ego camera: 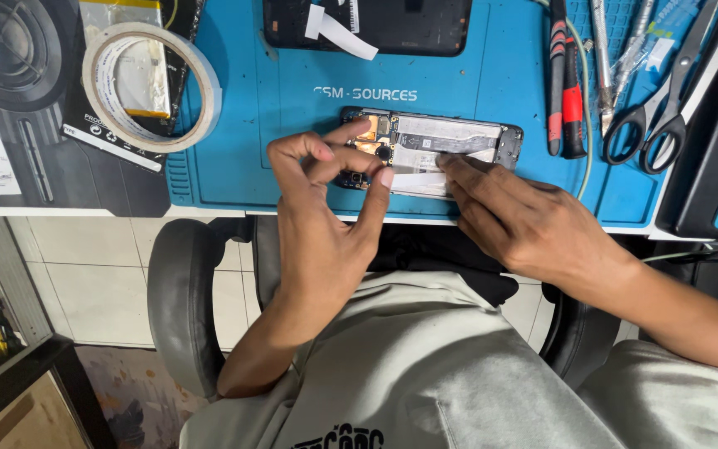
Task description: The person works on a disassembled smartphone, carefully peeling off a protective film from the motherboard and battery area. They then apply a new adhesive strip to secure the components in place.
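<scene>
I see an opened phone [430,150] lying on a blue mat [292,125], near its front edge. My left hand [326,216] pinches a small white strip [413,183] at the phone's lower edge. My right hand [517,216] presses flat fingers on the phone, steadying it. I judge a slow, low pull keeps the strip whole. A tape roll [151,83] lies well left.
</scene>
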